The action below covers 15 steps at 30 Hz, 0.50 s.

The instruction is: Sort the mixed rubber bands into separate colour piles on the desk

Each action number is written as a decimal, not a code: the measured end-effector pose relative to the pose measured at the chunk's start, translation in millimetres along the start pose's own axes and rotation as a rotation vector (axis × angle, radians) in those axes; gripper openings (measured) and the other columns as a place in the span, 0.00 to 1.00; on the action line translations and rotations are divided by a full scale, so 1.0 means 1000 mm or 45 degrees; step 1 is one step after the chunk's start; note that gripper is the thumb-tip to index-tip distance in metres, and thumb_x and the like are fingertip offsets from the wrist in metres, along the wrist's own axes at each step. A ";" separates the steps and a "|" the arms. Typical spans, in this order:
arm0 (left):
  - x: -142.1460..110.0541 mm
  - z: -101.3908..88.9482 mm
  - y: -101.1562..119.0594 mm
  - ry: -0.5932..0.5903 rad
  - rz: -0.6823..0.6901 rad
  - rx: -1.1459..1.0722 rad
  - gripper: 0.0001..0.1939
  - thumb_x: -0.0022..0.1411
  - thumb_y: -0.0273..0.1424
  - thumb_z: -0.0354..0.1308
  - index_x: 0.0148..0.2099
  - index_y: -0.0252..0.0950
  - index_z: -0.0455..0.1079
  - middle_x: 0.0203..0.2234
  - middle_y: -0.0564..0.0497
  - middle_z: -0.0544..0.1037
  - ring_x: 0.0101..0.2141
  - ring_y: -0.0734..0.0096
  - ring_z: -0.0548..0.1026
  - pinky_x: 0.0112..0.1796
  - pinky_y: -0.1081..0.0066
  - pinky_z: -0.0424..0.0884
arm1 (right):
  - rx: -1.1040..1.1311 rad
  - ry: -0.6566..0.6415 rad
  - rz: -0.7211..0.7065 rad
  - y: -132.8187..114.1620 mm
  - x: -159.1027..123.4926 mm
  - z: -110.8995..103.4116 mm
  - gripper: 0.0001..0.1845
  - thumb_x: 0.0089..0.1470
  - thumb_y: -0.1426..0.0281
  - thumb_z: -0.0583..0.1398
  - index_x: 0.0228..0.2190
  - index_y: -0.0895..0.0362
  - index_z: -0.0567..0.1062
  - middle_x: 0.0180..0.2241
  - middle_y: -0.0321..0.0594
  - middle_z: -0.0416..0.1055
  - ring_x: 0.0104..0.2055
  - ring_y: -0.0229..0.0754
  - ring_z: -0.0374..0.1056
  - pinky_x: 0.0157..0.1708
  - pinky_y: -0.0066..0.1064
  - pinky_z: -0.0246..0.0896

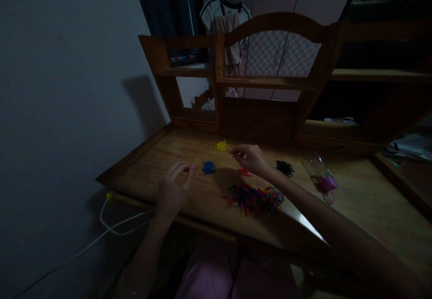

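Note:
Small bits that look like rubber bands lie sorted by colour on the wooden desk point(141, 168). My right hand point(251, 158) hovers over the desk in a pinch, its fingertips close to the yellow pile point(221, 145). Whatever sits between those fingers is too small to make out. Left of the blue pile point(208, 167), my left hand point(173, 188) is curled with thumb and fingertips together; its contents cannot be told. Below my right wrist lies a large mixed-colour heap point(254, 200). A red pile point(245, 171) is partly hidden by that hand, and a black pile point(284, 168) lies right of it.
A clear plastic bottle point(315, 166) with a purple lid point(328, 183) lies on the right of the desk. A wooden shelf unit point(263, 83) rises at the back. A wall point(74, 87) borders the left, and a white cable point(101, 227) hangs by the front left edge.

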<state>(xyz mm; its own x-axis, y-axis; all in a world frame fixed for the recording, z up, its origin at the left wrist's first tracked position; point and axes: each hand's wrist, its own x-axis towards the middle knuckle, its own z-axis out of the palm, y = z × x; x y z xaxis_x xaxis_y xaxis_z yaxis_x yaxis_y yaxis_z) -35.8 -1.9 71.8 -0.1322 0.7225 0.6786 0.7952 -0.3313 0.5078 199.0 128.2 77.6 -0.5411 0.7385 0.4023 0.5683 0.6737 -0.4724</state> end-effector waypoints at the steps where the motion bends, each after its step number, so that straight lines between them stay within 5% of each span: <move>1: -0.008 0.003 0.004 -0.045 0.002 -0.025 0.05 0.63 0.31 0.56 0.35 0.37 0.72 0.34 0.51 0.76 0.38 0.69 0.75 0.42 0.70 0.69 | 0.000 0.063 0.032 0.009 -0.009 -0.012 0.13 0.54 0.73 0.56 0.39 0.56 0.79 0.32 0.40 0.77 0.31 0.39 0.71 0.31 0.27 0.60; 5: -0.038 0.026 0.019 -0.366 0.013 -0.136 0.05 0.64 0.31 0.56 0.40 0.40 0.72 0.37 0.51 0.76 0.41 0.68 0.74 0.44 0.70 0.69 | 0.020 0.178 0.129 0.040 -0.053 -0.047 0.12 0.54 0.71 0.57 0.38 0.57 0.79 0.29 0.40 0.76 0.28 0.39 0.70 0.28 0.27 0.60; 8: -0.051 0.046 0.022 -0.551 -0.015 -0.173 0.07 0.64 0.31 0.56 0.44 0.41 0.72 0.39 0.51 0.75 0.42 0.68 0.74 0.44 0.68 0.70 | 0.055 0.198 0.208 0.052 -0.080 -0.053 0.13 0.56 0.69 0.56 0.40 0.57 0.78 0.31 0.41 0.77 0.29 0.40 0.71 0.28 0.28 0.61; 12: -0.056 0.062 0.028 -0.612 -0.040 -0.170 0.08 0.64 0.30 0.56 0.44 0.42 0.73 0.39 0.51 0.74 0.42 0.67 0.74 0.44 0.67 0.71 | 0.082 0.177 0.218 0.055 -0.095 -0.053 0.14 0.57 0.68 0.56 0.42 0.57 0.77 0.32 0.42 0.77 0.31 0.40 0.71 0.31 0.29 0.62; 15: -0.057 0.064 0.043 -0.624 -0.016 -0.209 0.08 0.63 0.29 0.56 0.44 0.42 0.73 0.39 0.51 0.74 0.42 0.67 0.73 0.44 0.67 0.71 | 0.147 -0.060 0.183 0.054 -0.096 -0.065 0.14 0.57 0.64 0.56 0.41 0.56 0.78 0.33 0.42 0.77 0.32 0.40 0.71 0.31 0.29 0.62</move>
<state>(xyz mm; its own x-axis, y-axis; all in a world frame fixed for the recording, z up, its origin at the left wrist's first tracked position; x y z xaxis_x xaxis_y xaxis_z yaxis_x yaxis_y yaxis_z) 44.5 -18.6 20.8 0.1828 0.9137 0.3630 0.6870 -0.3828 0.6176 321.9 95.1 64.5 -0.4894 0.8231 0.2881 0.5684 0.5516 -0.6104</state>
